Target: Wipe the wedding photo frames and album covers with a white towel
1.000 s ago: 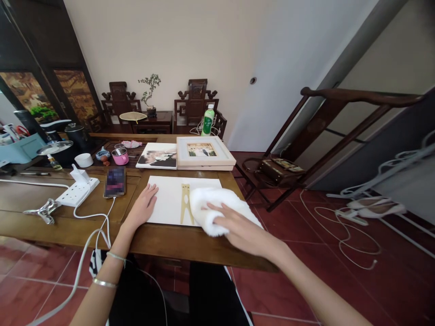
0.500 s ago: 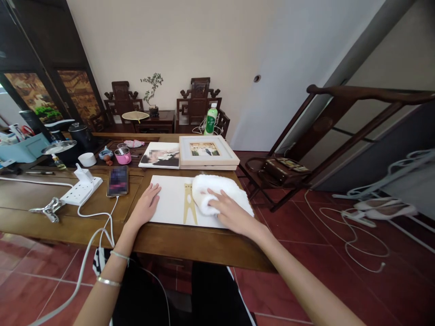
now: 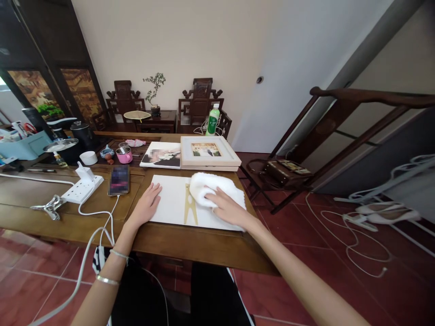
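A white board (image 3: 171, 203) with a gold stand piece (image 3: 189, 209) lies flat on the wooden table (image 3: 190, 242) in front of me. My left hand (image 3: 147, 206) rests flat on the board's left edge, fingers stretched out. My right hand (image 3: 227, 209) presses down on a fluffy white cloth (image 3: 208, 188) that covers the board's right half, fingers lying over it.
Behind the board lie a framed photo (image 3: 208, 153) and an unframed print (image 3: 162, 155). To the left are a phone (image 3: 119, 179) on a cable, a white power strip (image 3: 82, 188), a metal clip (image 3: 50, 206) and a pink cup (image 3: 124, 155). Dark wooden chairs stand at the right and back.
My right hand has slid the white cloth away from the board's near right corner, back and to the left across the board. My left hand has stayed on the board's left edge.
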`<action>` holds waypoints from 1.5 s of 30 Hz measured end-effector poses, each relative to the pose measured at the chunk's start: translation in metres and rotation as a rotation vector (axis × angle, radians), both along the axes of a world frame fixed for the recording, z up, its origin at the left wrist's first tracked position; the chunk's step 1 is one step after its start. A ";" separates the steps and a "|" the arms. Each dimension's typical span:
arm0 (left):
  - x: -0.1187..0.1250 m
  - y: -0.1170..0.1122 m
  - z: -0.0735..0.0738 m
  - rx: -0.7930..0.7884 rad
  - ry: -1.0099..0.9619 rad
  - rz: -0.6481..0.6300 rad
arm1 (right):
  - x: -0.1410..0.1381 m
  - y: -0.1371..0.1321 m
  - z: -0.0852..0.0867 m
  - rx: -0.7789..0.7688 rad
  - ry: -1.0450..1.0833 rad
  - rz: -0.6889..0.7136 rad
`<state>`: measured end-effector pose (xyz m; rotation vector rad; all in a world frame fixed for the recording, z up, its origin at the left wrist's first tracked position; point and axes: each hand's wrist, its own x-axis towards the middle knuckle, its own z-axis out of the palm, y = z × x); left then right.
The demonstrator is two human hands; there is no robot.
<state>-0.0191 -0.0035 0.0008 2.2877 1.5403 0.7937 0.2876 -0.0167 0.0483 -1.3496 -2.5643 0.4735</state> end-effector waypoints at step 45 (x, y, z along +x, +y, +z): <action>0.001 0.001 -0.004 0.036 0.000 0.001 | -0.071 -0.082 0.017 0.048 -0.071 0.329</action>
